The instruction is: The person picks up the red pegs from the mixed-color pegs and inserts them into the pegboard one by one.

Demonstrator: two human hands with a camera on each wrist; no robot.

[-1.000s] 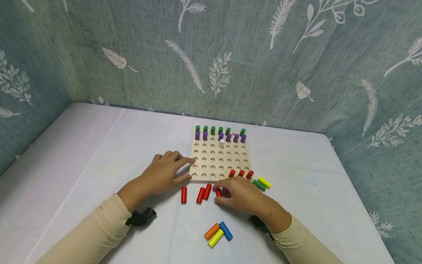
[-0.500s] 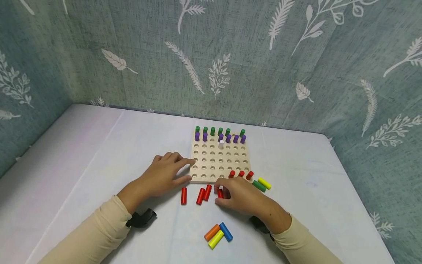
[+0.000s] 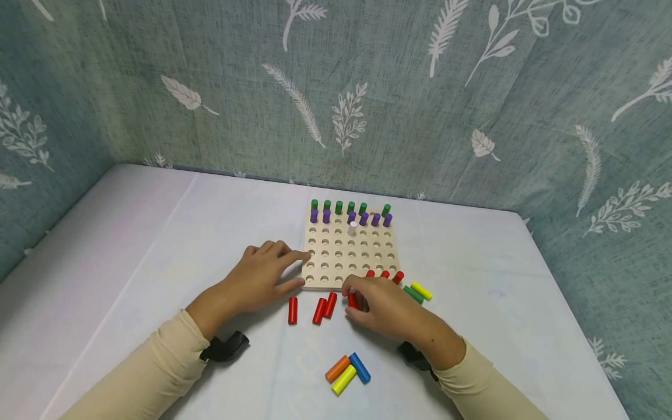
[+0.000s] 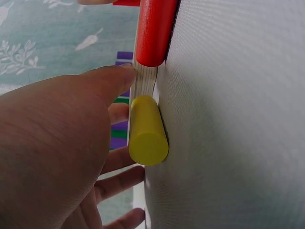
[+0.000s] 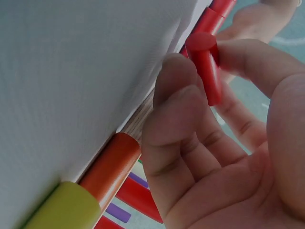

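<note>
A wooden pegboard lies flat on the table, with rows of holes. My right hand pinches a red peg between thumb and fingers, just in front of the board's near edge. My left hand rests at the board's left side, thumb and index fingertips right at its edge. Three red pegs lie on the cloth between the hands. In the board stand green pegs at the back, purple pegs before them, one white peg, and red pegs at the near right, partly behind my right hand.
Orange, blue and yellow pegs lie together on the white tablecloth nearer me. A green peg and another yellow peg lie beside the board's right corner. A leaf-patterned curtain hangs behind the table.
My right hand has shifted slightly right and toward the board, the red peg moving with it. My left hand and the loose pegs have stayed in place.
</note>
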